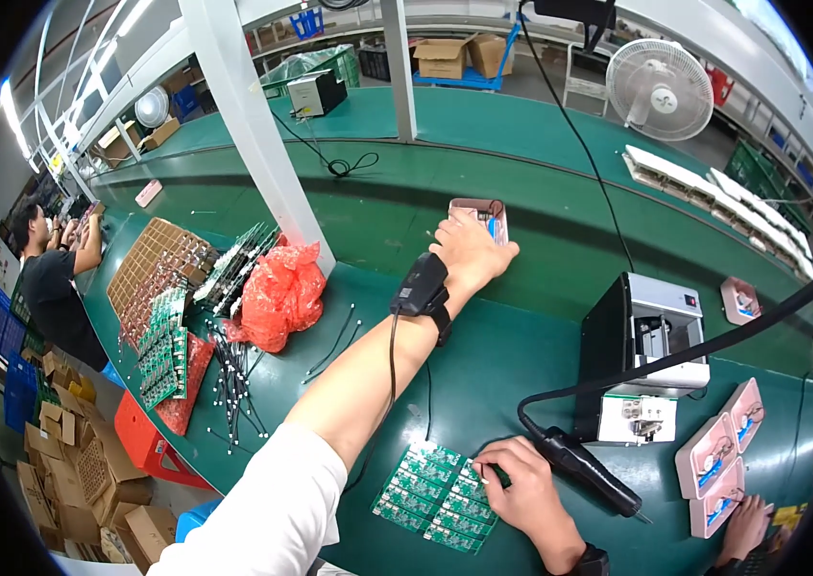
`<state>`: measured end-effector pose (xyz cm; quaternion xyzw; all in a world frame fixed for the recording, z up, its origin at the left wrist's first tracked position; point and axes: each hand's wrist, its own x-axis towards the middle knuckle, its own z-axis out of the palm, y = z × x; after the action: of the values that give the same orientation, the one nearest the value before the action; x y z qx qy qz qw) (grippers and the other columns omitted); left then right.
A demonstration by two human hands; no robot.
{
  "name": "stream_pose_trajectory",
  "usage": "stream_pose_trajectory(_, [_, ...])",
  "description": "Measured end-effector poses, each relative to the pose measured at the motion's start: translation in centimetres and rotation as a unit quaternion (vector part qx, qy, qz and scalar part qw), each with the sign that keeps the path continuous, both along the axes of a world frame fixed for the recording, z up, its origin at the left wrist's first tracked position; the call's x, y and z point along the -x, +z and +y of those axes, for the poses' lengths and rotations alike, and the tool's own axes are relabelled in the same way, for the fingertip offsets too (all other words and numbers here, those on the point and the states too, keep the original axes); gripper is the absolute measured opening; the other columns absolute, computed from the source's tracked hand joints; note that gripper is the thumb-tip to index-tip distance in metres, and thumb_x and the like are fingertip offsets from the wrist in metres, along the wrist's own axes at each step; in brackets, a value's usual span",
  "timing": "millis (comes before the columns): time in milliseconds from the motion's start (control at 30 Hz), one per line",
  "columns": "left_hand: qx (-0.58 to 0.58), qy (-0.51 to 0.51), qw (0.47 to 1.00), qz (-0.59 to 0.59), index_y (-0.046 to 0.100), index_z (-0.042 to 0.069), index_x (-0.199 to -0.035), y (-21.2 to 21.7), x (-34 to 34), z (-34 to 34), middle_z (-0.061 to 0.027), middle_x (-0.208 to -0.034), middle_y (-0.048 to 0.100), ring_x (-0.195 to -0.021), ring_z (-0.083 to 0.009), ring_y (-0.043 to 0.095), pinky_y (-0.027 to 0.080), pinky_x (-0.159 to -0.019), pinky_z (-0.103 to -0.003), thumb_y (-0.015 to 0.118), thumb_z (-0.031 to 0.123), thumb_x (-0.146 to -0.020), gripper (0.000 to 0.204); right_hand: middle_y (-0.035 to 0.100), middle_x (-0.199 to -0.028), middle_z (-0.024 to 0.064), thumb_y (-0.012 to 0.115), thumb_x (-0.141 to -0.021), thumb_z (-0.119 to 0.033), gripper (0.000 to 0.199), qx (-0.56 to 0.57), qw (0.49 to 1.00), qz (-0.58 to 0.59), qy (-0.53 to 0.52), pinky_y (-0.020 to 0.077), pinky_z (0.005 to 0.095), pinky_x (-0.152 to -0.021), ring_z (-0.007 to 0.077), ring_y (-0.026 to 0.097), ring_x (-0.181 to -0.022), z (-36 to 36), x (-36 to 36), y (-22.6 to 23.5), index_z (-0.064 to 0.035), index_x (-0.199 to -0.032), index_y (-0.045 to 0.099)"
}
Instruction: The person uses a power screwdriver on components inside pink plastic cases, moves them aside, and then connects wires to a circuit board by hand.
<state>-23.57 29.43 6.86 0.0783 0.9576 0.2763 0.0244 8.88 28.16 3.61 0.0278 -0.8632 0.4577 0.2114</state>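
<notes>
My left arm, in a white sleeve with a black device strapped at the wrist, stretches far forward. At its end my left hand [472, 248] is closed over the near part of a small pink tray [499, 223] with a blue item inside; its fingertips are partly hidden. Below, on the green bench, lies a panel of green circuit boards [435, 496]. My right hand [528, 492] rests at the panel's upper right edge with fingers curled together. Something small and dark shows at those fingers, too small to name. A black electric screwdriver [591, 472] lies just right of this hand.
A screw feeder [651, 331] stands at the right, near several pink trays [704, 451] and another person's hand [745, 528]. On the left are stacked circuit boards [168, 346], a red plastic bag [281, 296] and black wires [233, 389]. A white post [253, 125] rises behind.
</notes>
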Motion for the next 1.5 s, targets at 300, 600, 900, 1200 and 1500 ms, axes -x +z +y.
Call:
stream_pose_trajectory(300, [-0.025, -0.329, 0.944, -0.012, 0.026, -0.007, -0.153, 3.9, -6.2, -7.7, -0.0317, -0.141, 0.052, -0.131, -0.0453, 0.053, 0.044, -0.111, -0.049, 0.086, 0.030, -0.068, 0.111, 0.071, -0.088, 0.0048, 0.079, -0.078, 0.001, 0.012, -0.073, 0.997, -0.008, 0.010, 0.0502, 0.0375, -0.079, 0.0259, 0.066, -0.084, 0.4, -0.5, 0.5, -0.0044, -0.086, 0.072])
stream_pose_trajectory(600, [-0.026, -0.344, 0.911, 0.225, 0.037, -0.005, -0.148, 2.2, -15.0, -18.5, -0.0305, -0.148, 0.045, -0.139, -0.0447, 0.043, 0.033, -0.117, -0.053, 0.088, 0.035, -0.076, 0.097, 0.070, -0.084, 0.0011, 0.082, -0.075, -0.003, 0.011, -0.076, 0.995, -0.070, 0.008, 0.0434, 0.0377, -0.083, 0.0225, 0.062, -0.081, -0.4, -1.1, 2.1, -0.0076, -0.083, 0.077])
stream_pose_trajectory(900, [0.004, -0.444, 0.895, 0.035, 0.042, -0.009, -0.147, -1.3, -21.0, -25.5, -0.0287, -0.156, 0.039, -0.144, -0.0423, 0.039, 0.023, -0.122, -0.062, 0.073, 0.060, -0.084, 0.099, 0.068, -0.077, 0.0014, 0.084, -0.077, -0.007, 0.010, -0.075, 0.980, -0.186, -0.011, 0.0390, 0.0347, -0.078, 0.0196, 0.061, -0.074, -1.1, -0.4, 3.3, -0.0064, -0.079, 0.075])
stream_pose_trajectory(1200, [0.005, -0.443, 0.895, 0.044, 0.040, -0.011, -0.146, -1.7, -21.0, -25.5, -0.0273, -0.156, 0.038, -0.144, -0.0430, 0.038, 0.022, -0.123, -0.063, 0.075, 0.064, -0.082, 0.105, 0.066, -0.074, 0.0022, 0.085, -0.076, -0.007, 0.015, -0.059, 0.937, -0.344, -0.017, 0.0387, 0.0338, -0.078, 0.0177, 0.059, -0.068, -1.4, 1.6, 5.4, -0.0048, -0.078, 0.070])
stream_pose_trajectory(1500, [-0.066, -0.297, 0.947, 0.103, 0.044, -0.006, -0.143, -0.9, -17.6, -27.1, -0.0269, -0.145, 0.044, -0.132, -0.0432, 0.044, 0.032, -0.115, -0.058, 0.077, 0.041, -0.089, 0.079, 0.066, -0.077, 0.0029, 0.086, -0.076, -0.009, 0.017, -0.089, 0.976, -0.195, -0.022, 0.0398, 0.0347, -0.077, 0.0185, 0.057, -0.069, -1.3, -0.5, 1.8, -0.0049, -0.082, 0.070])
